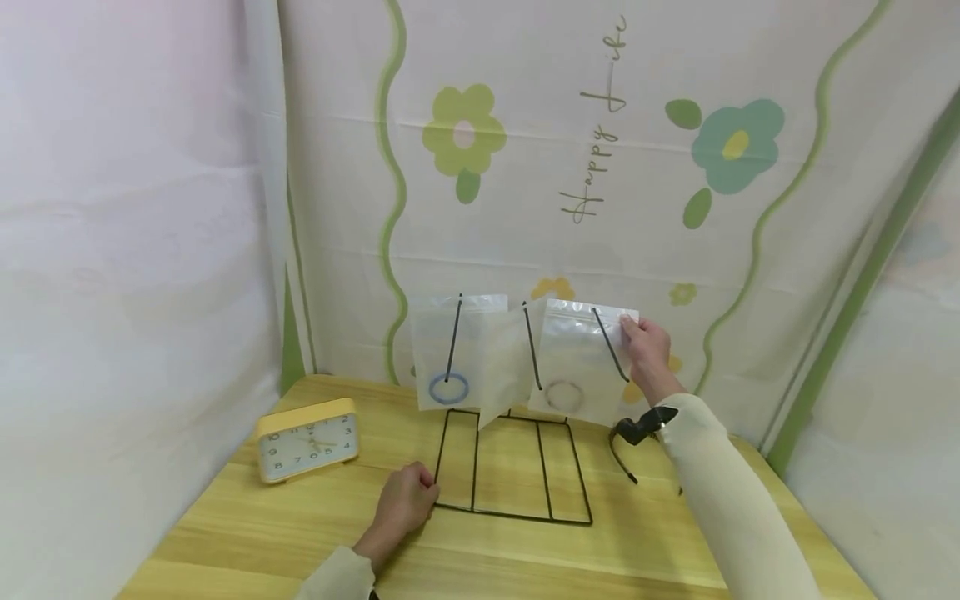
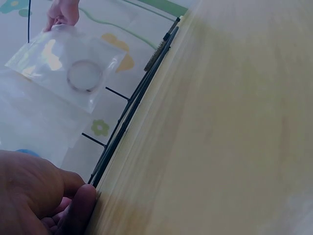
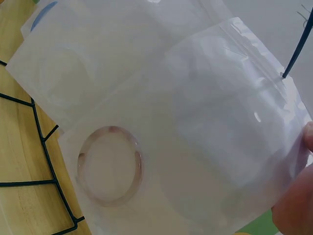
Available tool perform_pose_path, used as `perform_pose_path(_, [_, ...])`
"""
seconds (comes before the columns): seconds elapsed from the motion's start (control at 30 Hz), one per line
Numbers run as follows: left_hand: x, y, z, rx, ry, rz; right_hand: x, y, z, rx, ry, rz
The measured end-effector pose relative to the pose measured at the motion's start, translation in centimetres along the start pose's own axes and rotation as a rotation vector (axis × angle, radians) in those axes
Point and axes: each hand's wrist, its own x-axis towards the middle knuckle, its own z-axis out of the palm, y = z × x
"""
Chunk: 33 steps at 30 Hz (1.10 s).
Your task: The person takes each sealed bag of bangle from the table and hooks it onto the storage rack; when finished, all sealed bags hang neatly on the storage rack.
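My right hand pinches the upper right edge of a clear zip-top bag that hangs on a prong of a black wire display rack. A pale pinkish bangle lies low in that bag. At the rack's front left corner, my left hand pinches the base wire between thumb and finger, as the left wrist view shows. On the left prong hangs another bag with a blue bangle inside. Between them, a third bag hangs turned at an angle on the middle prong.
A yellow alarm clock stands on the wooden table to the left of the rack. Behind the bags is a white curtain with printed flowers. A black strap with a camera circles my right wrist.
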Motion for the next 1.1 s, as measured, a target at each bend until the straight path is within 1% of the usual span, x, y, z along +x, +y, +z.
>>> perform_pose_path(0.1, [-0.24, 0.19, 0.04, -0.005, -0.003, -0.011, 0.26, -0.16, 0.06, -0.021, -0.006, 0.018])
perform_pose_path(0.33, [-0.35, 0.08, 0.29, -0.008, -0.005, -0.03, 0.3, 0.09, 0.1, -0.023, -0.004, 0.043])
perform_pose_path(0.47, [-0.25, 0.02, 0.28, -0.005, -0.002, -0.022, 0.32, 0.01, 0.19, -0.024, -0.001, 0.053])
perform_pose_path(0.6, [-0.1, -0.02, 0.11, 0.055, 0.033, 0.009, 0.29, 0.0, 0.27, -0.012, -0.002, 0.041])
perform_pose_path(0.7, [0.0, 0.12, 0.01, 0.097, 0.059, 0.032, 0.3, -0.07, 0.18, -0.006, -0.007, 0.017])
perform_pose_path(0.93, [-0.1, 0.26, 0.01, 0.09, 0.043, 0.026, 0.27, 0.17, -0.15, 0.003, -0.032, 0.007])
perform_pose_path(1.1, [-0.01, 0.2, 0.05, 0.098, 0.055, 0.041, 0.19, 0.16, -0.29, 0.037, -0.038, -0.02])
